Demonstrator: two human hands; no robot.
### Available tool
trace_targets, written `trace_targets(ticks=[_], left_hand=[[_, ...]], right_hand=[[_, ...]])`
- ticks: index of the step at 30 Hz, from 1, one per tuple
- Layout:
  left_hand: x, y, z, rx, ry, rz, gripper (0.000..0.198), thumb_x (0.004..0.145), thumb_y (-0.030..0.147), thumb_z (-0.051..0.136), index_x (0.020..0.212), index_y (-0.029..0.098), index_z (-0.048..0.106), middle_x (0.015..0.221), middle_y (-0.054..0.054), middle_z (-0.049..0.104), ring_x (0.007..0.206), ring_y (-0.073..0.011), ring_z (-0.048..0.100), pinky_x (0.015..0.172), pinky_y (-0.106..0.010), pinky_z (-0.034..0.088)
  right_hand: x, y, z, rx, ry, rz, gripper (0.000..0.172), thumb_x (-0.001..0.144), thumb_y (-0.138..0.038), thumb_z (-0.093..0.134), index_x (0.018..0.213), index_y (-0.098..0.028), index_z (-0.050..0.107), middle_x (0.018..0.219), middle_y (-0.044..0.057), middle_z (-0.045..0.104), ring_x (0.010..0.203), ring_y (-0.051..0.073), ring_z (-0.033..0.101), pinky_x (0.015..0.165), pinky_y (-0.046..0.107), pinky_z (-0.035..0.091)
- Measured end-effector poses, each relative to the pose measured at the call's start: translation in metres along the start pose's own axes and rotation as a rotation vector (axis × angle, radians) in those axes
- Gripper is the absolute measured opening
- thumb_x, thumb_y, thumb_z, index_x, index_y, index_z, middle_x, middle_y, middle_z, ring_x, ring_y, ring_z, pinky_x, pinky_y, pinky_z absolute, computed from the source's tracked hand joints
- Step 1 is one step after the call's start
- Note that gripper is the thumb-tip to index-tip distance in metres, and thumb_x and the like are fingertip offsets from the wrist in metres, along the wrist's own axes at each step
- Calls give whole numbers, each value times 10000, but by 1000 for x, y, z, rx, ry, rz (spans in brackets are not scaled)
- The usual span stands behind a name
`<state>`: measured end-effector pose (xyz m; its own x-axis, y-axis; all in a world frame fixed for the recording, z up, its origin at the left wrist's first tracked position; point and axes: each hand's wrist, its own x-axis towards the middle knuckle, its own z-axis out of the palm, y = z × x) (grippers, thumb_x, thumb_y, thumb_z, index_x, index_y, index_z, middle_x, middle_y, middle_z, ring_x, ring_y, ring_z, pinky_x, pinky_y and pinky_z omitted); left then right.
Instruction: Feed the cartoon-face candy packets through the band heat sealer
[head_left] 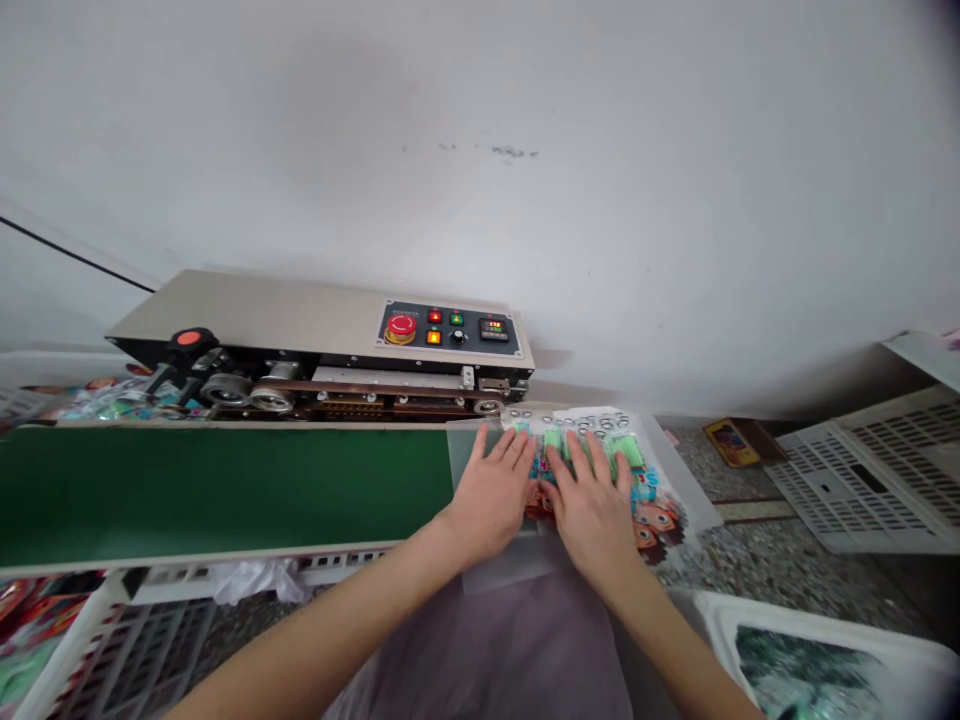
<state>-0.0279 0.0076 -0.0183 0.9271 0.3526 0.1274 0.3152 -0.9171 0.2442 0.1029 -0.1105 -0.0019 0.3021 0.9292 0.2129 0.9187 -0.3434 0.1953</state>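
Observation:
A clear plastic bag (495, 572) lies at the right end of the green conveyor belt (225, 490). Inside it are several colourful printed packs (645, 490) with bright green strips and ring-like shapes along their upper edge. My left hand (487, 495) rests flat on the left part of the bag, fingers stretched forward. Beside it, my right hand (592, 505) presses on the packs through the film, with its fingers spread. The bag's upper edge is near the intake end of the band sealing machine (300, 312).
Lit buttons, a red stop knob (402, 326) and a display (493, 328) sit on the machine's panel. A white slatted crate (862, 500) and a small box (735, 442) stand right. A white tub (720, 620) is at lower right. More packs (30, 640) fill the lower left.

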Motion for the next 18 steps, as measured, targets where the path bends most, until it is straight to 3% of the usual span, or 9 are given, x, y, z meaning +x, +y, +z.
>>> trace_targets(ticks=[3,8,14,18], left_hand=[[-3,-2,12,50,44,-4,539,1054,311,265,1553,122,342,1647,-119,288,1536,-273,244,1227,-664,142],[-15,-17,16,110,85,-7,524,1065,307,243,1551,155,362,1642,-96,307,1538,-269,238,1232,-670,72],[-37,-41,3,136,70,-75,509,1066,290,262,1534,138,391,1628,-112,328,1518,-284,291,1223,-669,137],[-58,-58,-18,198,124,-169,487,1061,308,294,1464,123,494,1597,-148,385,1491,-349,336,1184,-712,179]], right_hand=[[0,-1,3,26,-13,-23,408,1008,-320,500,1397,-253,604,1531,119,500,1430,392,381,1138,642,274],[4,-6,3,110,-32,-79,430,1006,-319,520,1434,-324,564,1556,79,474,1425,377,398,1124,629,323],[10,-18,-1,126,-69,-61,425,998,-332,545,1421,-307,579,1553,102,475,1432,393,386,1126,639,313],[7,-18,-3,116,-57,-48,438,995,-345,552,1422,-250,576,1533,130,494,1436,393,375,1144,648,268]])
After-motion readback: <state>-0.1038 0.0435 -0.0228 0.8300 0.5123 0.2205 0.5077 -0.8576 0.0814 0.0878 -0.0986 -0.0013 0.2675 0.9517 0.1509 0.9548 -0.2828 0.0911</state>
